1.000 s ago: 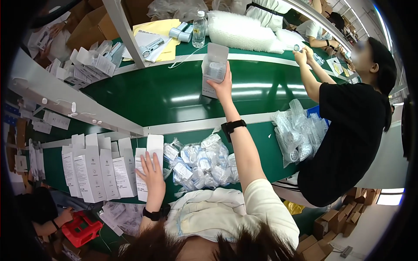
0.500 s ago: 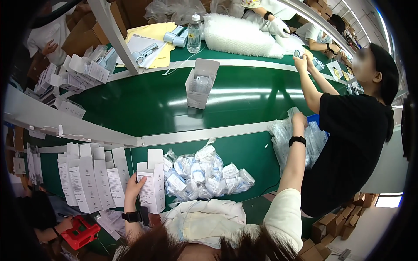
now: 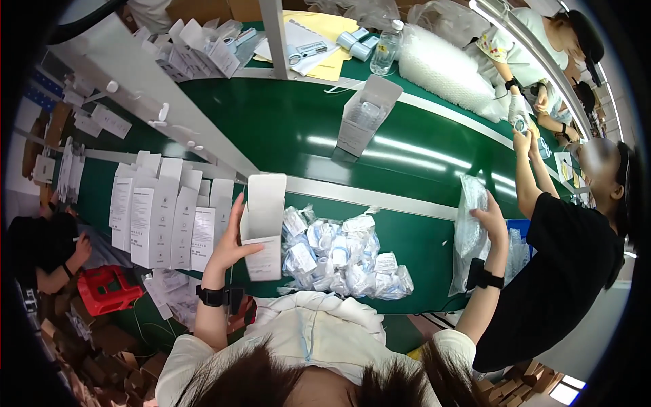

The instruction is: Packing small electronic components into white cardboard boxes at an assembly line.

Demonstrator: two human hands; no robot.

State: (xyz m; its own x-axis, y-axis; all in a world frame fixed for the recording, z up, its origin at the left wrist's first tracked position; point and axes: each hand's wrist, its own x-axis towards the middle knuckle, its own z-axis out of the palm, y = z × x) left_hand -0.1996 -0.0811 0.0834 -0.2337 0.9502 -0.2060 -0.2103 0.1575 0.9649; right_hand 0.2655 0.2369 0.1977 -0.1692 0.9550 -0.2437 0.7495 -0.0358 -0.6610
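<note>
At eight o'clock from centre, the left hand [image 3: 228,245], half-open, rests its thumb against an upright white box [image 3: 268,260], apparently steadying it. Between three and four, the curled right hand [image 3: 493,220] grips a bubble bag [image 3: 468,237], seemingly keeping it upright.

At the top of the frame, a clear capped bottle [image 3: 387,49] stands between a bulky roll of bubble wrap [image 3: 447,71] and a pair of light blue devices [image 3: 357,42]. Left of these, white paper [image 3: 300,32] lies over yellow sheets [image 3: 331,24], beside an upright grey metal post [image 3: 274,37]. Loose clear plastic [image 3: 434,20] shows behind the roll. A lit tube [image 3: 529,61] slants across the upper right, near a person in a pale top [image 3: 537,34]; a person in black [image 3: 563,271] fills the right side. At lower left, a red plastic stool [image 3: 108,290] stands above brown cartons [image 3: 115,342].
</note>
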